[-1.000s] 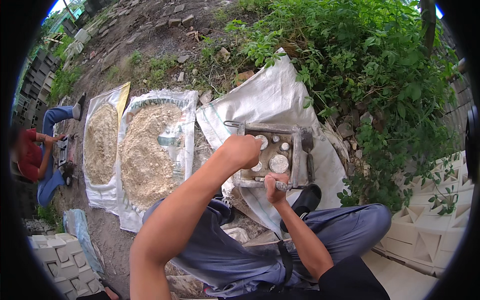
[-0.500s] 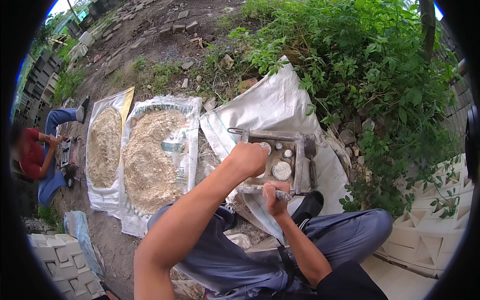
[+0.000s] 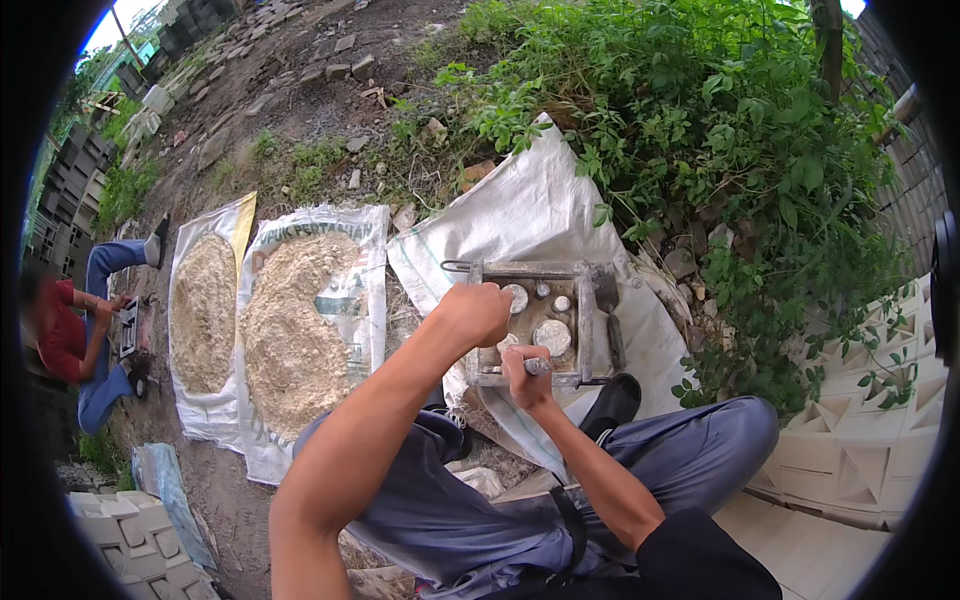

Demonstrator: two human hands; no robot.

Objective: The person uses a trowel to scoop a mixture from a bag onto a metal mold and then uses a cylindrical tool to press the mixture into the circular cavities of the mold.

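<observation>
A rectangular mould frame [image 3: 590, 270], dusty grey, lies on a white woven sack [image 3: 570, 190] in front of me. Inside it are several round whitish discs of different sizes, the largest a disc [image 3: 551, 338] near the middle. My left hand [image 3: 478, 316] is closed in a fist over the frame's left side; whatever its fingers hold is hidden. Close beside it, above the near left part of the frame, my right hand [image 3: 525, 380] wraps round a short grey rod-like tool [image 3: 538, 366], whose rounded end sticks out to the right.
A trowel [image 3: 614, 335] lies along the frame's right side. To the left, pale sandy powder [image 3: 295, 320] is heaped on spread sacks. Farther left, a person in red [image 3: 65, 325] sits handling a similar frame. Patterned pale blocks [image 3: 850, 420] stand at right, below leafy plants [image 3: 740, 160].
My right hand has moved left and slightly away from me with the tool, from the frame's near edge towards my left hand. The whole view has shifted a little.
</observation>
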